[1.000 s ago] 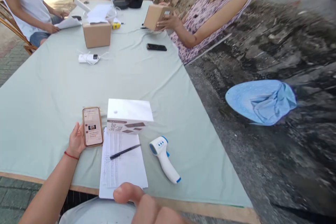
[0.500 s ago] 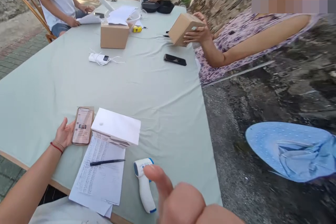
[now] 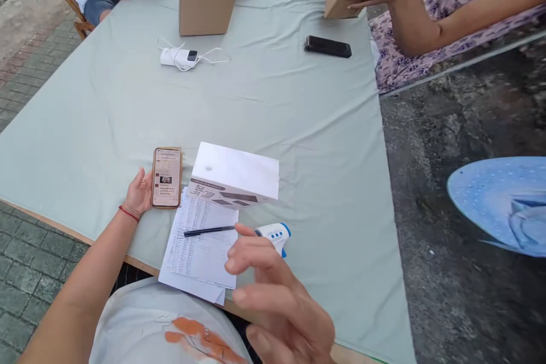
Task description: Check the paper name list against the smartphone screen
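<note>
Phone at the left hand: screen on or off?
On: the phone at the left hand displays lines of text and a small image.

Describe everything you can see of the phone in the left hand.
The phone is a slim, upright rectangle with rounded corners and a brownish-gold edge, perhaps a case. Its lit screen faces the camera, showing a pale page with a small dark picture and lines of text too small to read. The left hand holds it from its left side, the thumb standing clear. It is left of the white box, above the tablecloth; whether it touches the cloth is unclear.
</note>
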A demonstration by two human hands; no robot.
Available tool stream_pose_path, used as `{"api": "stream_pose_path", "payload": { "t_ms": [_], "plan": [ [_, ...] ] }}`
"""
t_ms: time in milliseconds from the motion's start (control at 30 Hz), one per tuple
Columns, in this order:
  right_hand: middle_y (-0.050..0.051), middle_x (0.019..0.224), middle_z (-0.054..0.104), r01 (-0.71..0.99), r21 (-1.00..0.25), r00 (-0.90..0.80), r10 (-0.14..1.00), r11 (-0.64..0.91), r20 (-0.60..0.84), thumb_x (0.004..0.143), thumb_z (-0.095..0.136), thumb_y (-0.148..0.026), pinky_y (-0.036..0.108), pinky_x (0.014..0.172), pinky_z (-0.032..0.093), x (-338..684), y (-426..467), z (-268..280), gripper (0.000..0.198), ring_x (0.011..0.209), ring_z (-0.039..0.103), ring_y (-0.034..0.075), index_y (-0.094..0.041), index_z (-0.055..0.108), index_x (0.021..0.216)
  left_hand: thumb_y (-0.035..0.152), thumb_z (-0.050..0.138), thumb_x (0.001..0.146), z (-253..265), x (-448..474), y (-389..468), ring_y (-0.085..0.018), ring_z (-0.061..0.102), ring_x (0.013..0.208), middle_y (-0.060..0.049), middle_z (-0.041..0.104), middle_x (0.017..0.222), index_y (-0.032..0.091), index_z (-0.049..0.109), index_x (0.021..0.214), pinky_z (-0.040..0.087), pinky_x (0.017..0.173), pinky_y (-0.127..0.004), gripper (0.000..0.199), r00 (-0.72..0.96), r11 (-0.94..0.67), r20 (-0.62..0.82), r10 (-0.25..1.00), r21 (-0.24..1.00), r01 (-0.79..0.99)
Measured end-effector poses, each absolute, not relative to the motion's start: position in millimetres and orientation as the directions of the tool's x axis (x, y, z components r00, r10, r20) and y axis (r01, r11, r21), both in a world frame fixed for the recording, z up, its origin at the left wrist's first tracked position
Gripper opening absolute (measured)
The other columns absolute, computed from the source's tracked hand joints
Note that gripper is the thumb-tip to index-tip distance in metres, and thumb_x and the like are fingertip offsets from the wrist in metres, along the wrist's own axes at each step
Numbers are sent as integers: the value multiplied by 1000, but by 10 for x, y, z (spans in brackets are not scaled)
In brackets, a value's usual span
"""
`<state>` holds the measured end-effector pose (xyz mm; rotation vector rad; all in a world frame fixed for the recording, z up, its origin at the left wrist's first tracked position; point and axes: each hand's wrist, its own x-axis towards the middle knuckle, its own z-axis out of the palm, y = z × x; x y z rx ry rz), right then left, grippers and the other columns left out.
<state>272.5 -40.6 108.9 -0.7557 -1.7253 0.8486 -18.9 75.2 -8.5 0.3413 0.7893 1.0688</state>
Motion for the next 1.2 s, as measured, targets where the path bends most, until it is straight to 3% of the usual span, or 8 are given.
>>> {"api": "stream_pose_path", "payload": {
  "t_ms": [100,233,433,667,833,967,1100,1200],
  "plan": [
    [6,102,65,205,-801,-130,826,563,548,89,53,-15,53,105,52,2462,-506,728,21,96,65,19,-25,63,105,64,53,89,-62,-169,800,-38,58,133,-18,70,129,12,61,135,43,114,-55,70,240,458,-405,882,619,-638],
    [6,101,65,423,-749,-17,831,509,556,88,55,-10,52,103,53,2229,-644,198,22,97,65,19,-23,63,104,62,50,91,-41,-157,840,-37,61,130,-16,73,125,14,63,132,47,110,-54,65,256,468,-403,879,618,-632],
    [7,102,67,603,-576,-116,775,552,621,87,59,-11,53,99,54,2375,-552,-120,20,95,65,20,-23,65,102,28,66,78,-22,-89,778,-30,71,112,-7,79,104,17,64,130,53,102,-45,53,217,436,-385,897,687,-582],
    [9,101,68,653,-600,-48,816,463,577,89,58,-13,46,84,57,2617,-646,-292,19,97,66,24,-23,68,102,10,64,61,-66,-16,714,-24,73,95,-4,79,102,17,68,121,55,91,-37,60,309,441,-323,894,750,-493],
    [10,105,68,658,-630,-20,846,413,533,89,58,-12,45,83,56,2571,-739,-444,20,99,64,24,-22,69,102,10,63,61,-74,-25,690,-25,71,97,-5,78,105,17,69,114,53,91,-37,54,324,443,-318,891,761,-474],
    [11,112,64,650,-635,-11,840,418,542,88,58,-10,46,88,53,2502,-667,-424,25,107,60,25,-23,69,106,10,62,62,-43,-20,690,-25,71,98,-4,78,104,18,65,127,53,91,-38,66,305,450,-338,890,758,-472],
    [13,121,60,645,-583,-100,811,494,577,89,57,-11,48,93,51,2357,-534,-300,35,113,56,27,-23,65,120,16,66,68,-11,-11,688,-25,72,100,-4,78,105,18,61,134,54,92,-38,66,290,456,-355,889,750,-479],
    [10,109,61,614,-560,-205,797,557,568,90,55,-10,45,88,52,2175,-427,-219,44,102,57,24,-24,59,132,21,69,72,7,-13,687,-27,73,102,-6,79,103,16,65,126,55,94,-40,55,289,465,-367,884,740,-486]
  ]
}}
